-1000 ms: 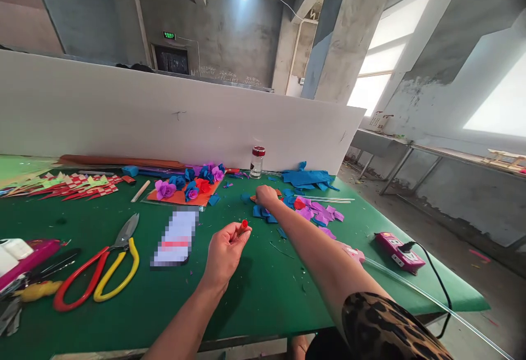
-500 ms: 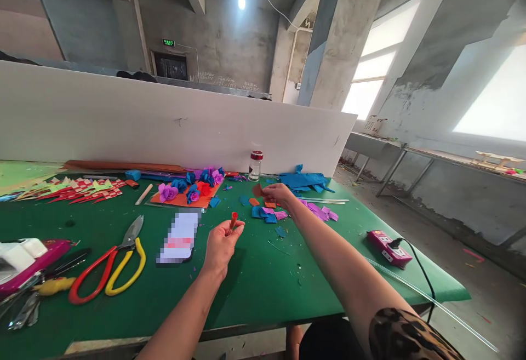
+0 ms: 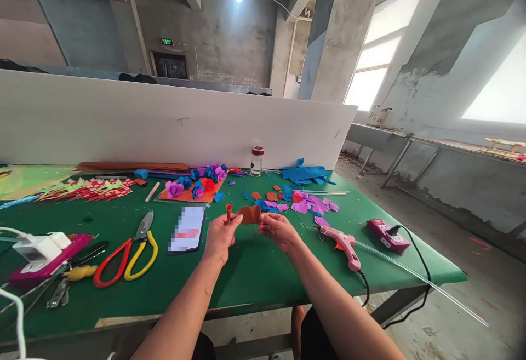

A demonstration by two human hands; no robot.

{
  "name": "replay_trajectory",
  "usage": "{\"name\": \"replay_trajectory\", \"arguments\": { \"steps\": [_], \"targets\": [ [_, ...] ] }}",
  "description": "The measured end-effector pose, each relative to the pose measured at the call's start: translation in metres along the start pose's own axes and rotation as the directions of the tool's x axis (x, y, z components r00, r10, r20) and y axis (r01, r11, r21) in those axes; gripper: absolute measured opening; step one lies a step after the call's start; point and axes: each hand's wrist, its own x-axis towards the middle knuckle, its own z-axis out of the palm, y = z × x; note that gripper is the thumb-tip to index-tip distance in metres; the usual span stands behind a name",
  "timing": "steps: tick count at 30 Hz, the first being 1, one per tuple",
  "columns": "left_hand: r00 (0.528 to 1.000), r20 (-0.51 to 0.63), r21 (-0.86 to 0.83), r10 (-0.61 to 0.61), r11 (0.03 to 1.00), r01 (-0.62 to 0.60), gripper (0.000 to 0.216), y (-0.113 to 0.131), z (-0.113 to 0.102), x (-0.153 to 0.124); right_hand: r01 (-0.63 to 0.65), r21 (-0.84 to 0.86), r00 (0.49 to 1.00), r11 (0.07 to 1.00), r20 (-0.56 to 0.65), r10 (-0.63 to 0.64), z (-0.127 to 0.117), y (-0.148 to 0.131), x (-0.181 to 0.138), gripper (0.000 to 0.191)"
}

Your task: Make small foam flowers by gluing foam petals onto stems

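one head-worn view, forward and down, close above both hands (image 3: 281,232) and green table (image 3: 255,275), white board (image 3: 222,124) beyond

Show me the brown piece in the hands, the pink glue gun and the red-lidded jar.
Brown piece (image 3: 249,216), head view: its exposed middle.
Pink glue gun (image 3: 344,241), head view: the body.
Red-lidded jar (image 3: 257,167), head view: the clear side wall.

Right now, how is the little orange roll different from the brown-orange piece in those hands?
The orange roll is narrow and upright; the brown-orange piece spreads wider. The left hand grips the roll, while the right hand pinches the piece's edge. Both look orangey.
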Motion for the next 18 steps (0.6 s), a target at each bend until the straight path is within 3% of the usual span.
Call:
{"name": "replay_trajectory", "arguments": {
  "steps": [4, 8, 10, 14, 18],
  "targets": [
    [1.0, -0.006, 0.001, -0.004, 1.0, 0.004, 0.035, -0.001, -0.001, 0.003, -0.041, -0.173, 0.994, 0.984, -0.108, 0.022, -0.018, 0.001, 0.015, 0.019],
    [0.999, 0.021, -0.013, -0.028, 1.0, 0.029, 0.035, 0.0, -0.001, 0.004, -0.007, -0.278, 0.98, 0.961, -0.191, -0.048, -0.023, -0.007, 0.021, 0.011],
    [0.998, 0.035, -0.015, -0.043, 0.999, 0.044, 0.035, -0.001, -0.001, 0.003, 0.023, -0.258, 0.99, 0.966, -0.132, -0.058, -0.017, -0.013, 0.016, 0.017],
    [0.996, 0.071, -0.006, -0.062, 0.998, 0.063, 0.034, -0.002, 0.001, 0.001, 0.062, -0.072, 0.992, 0.995, 0.115, -0.053, -0.001, -0.02, 0.0, 0.035],
    [0.994, 0.078, 0.015, -0.074, 0.997, 0.073, 0.033, -0.001, 0.005, -0.003, 0.006, 0.028, 0.994, 1.0, 0.11, -0.009, 0.004, -0.024, -0.008, 0.037]
  ]
}}
